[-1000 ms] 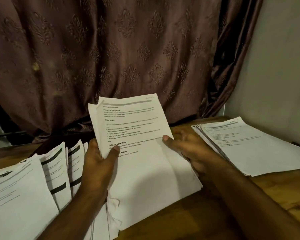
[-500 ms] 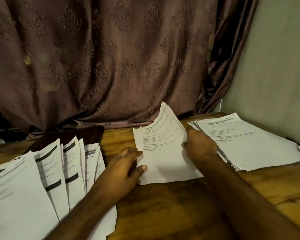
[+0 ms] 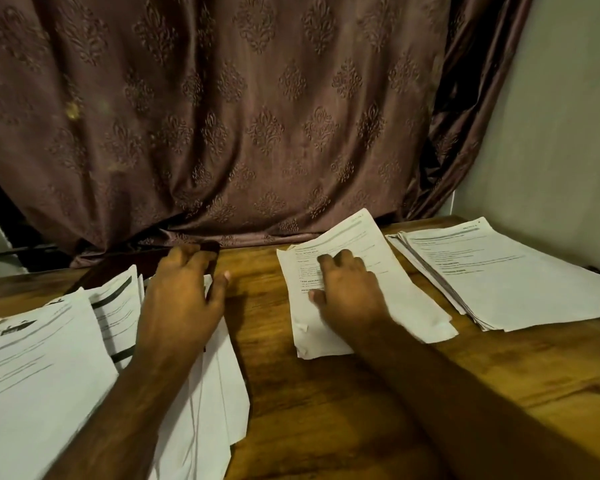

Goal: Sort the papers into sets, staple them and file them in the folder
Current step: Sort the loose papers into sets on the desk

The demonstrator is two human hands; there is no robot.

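Note:
A thin set of printed papers (image 3: 409,299) lies flat on the wooden table (image 3: 326,393) in the middle. My right hand (image 3: 347,292) rests on it with fingers spread and straight. To its right lies a thicker stack of papers (image 3: 506,282). On the left, several sheets with black bars are fanned out (image 3: 49,358). My left hand (image 3: 184,299) hovers over the fan's right edge, fingers loosely extended, holding nothing. A dark folder (image 3: 125,263) shows behind the fan, partly hidden.
A brown patterned curtain (image 3: 239,116) hangs behind the table. A pale wall (image 3: 551,133) stands at the right. Bare wood shows between the fanned sheets and the middle set, and along the front of the table.
The set that both hands held up was laid down on the table in the middle. My left hand let go and moved left over the fanned sheets. My right hand now presses the set flat.

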